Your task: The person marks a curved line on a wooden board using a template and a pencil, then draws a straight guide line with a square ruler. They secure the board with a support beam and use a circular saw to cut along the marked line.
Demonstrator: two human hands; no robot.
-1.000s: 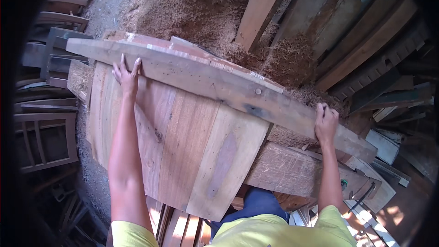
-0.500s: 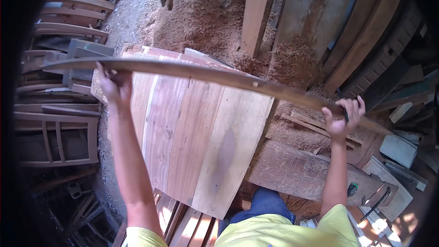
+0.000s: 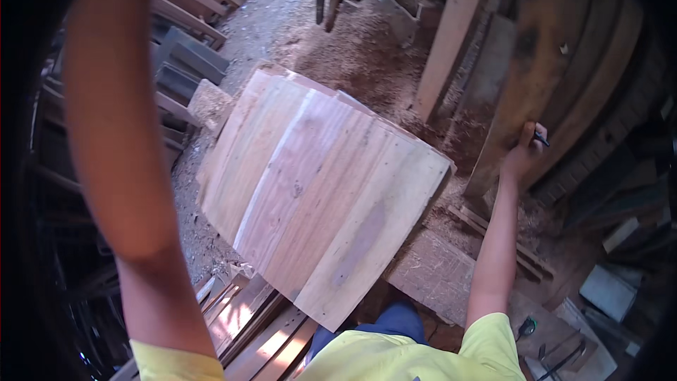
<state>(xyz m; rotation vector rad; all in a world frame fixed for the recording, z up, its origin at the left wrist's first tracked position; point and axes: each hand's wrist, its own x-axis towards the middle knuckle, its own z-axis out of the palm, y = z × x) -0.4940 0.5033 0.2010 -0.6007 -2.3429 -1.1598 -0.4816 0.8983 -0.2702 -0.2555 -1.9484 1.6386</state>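
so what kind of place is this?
Most likely a woodworking shop or timber yard. A stack of pale planks lies in the middle, a sawdust heap sits behind it, and the right hand steadies a long board upright among other leaning timber.

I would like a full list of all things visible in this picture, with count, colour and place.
stack of planks: one stack, pale wood, centre
dark plank: one, brown, upright at right, held
leaning board: one, light brown, top centre
sawdust heap: one, tan, behind the stack
wooden frames: several, grey-brown, left
slab: one, grey, under the stack's near right corner
right hand: gripping the dark plank's edge
left arm: raised, hand out of view
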